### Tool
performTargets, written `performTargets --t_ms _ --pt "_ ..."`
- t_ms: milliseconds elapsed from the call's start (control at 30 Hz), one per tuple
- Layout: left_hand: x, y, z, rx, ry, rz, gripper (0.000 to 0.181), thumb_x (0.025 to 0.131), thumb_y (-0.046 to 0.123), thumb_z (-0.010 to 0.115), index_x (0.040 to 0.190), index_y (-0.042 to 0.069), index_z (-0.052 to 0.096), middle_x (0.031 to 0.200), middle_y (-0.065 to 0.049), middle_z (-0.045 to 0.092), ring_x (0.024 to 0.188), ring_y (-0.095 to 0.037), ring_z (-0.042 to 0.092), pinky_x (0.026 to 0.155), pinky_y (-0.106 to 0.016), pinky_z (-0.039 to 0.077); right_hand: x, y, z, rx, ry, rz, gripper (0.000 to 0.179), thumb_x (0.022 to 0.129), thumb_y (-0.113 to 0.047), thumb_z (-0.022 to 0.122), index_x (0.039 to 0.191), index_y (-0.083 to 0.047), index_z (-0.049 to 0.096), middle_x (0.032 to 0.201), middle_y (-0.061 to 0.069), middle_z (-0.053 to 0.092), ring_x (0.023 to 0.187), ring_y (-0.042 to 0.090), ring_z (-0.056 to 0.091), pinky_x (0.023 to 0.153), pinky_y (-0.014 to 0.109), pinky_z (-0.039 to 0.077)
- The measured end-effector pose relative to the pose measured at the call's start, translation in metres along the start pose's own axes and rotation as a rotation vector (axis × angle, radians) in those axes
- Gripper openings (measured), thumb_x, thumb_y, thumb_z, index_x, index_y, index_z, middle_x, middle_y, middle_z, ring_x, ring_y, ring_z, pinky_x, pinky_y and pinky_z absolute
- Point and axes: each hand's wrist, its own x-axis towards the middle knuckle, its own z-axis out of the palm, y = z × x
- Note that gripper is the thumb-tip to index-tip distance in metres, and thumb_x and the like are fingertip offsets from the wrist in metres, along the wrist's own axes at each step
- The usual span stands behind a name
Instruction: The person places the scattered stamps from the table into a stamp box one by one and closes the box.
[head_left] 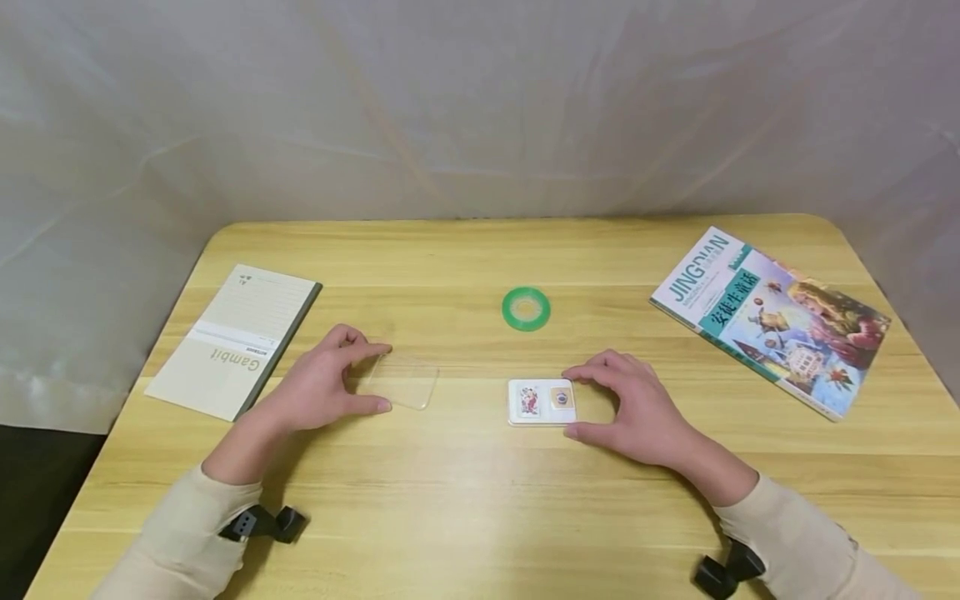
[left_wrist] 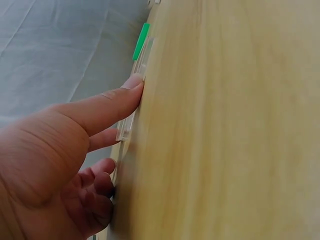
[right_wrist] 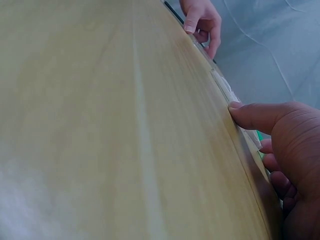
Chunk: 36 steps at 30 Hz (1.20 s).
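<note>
Between thumb and index finger, my left hand (head_left: pixel 322 379) pinches a clear plastic lid (head_left: pixel 411 385), which lies low over the wooden table. My right hand (head_left: pixel 637 408) grips the right end of a small flat white case (head_left: pixel 542 418) by its near and far edges. Two little pictures show in the case: a red figure (head_left: pixel 529 402) on the left and an orange square (head_left: pixel 562 398) with a dark round mark on the right. In the left wrist view the lid (left_wrist: pixel 125 127) appears edge-on beside the thumb.
A green round disc (head_left: pixel 526 309) lies beyond the case. On the left is a beige Gambit notebook (head_left: pixel 225 350); a colourful book (head_left: pixel 772 325) lies at the right. The wooden table (head_left: pixel 480 500) ends at a pale fabric backdrop (head_left: pixel 480 108).
</note>
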Motion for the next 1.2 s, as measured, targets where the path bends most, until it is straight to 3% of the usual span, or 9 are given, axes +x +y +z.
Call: performTargets --t_ms 333,600,833,1200 --pt "-0.003 -0.004 0.004 0.063 0.089 0.090 0.069 0.070 0.052 0.088 0.122 0.011 0.070 0.107 0.000 0.051 0.071 -0.011 0.044 0.060 -0.029 0.040 0.000 0.000 0.000 -0.003 0.001 -0.006 0.061 0.070 -0.045 0.090 0.123 -0.023 0.069 0.111 -0.009 0.058 0.106 0.018 0.051 0.093 0.045 0.032" --pt "-0.004 -0.002 0.006 0.068 0.126 0.095 0.067 0.066 0.058 0.088 0.113 0.013 0.072 0.105 0.005 0.055 0.071 -0.011 0.046 0.059 -0.029 0.041 0.000 0.002 0.000 -0.001 0.005 -0.006 0.061 0.070 -0.046 0.090 0.123 -0.024 0.069 0.111 -0.010 0.058 0.106 0.017 0.051 0.091 0.044 0.032" --pt "-0.006 0.001 0.011 0.012 0.157 0.068 0.066 0.063 0.056 0.090 0.110 0.014 0.071 0.101 0.007 0.056 0.074 -0.011 0.049 0.061 -0.030 0.043 0.000 0.002 0.001 -0.004 0.003 -0.008 0.062 0.070 -0.047 0.090 0.124 -0.024 0.069 0.112 -0.010 0.058 0.106 0.017 0.051 0.091 0.044 0.032" --pt "-0.002 0.012 0.020 -0.103 0.212 0.119 0.064 0.061 0.044 0.095 0.109 0.010 0.071 0.093 0.005 0.054 0.074 -0.012 0.050 0.061 -0.027 0.045 0.000 0.002 0.001 -0.006 0.002 -0.007 0.062 0.070 -0.047 0.090 0.124 -0.023 0.069 0.112 -0.010 0.058 0.105 0.017 0.051 0.092 0.044 0.032"
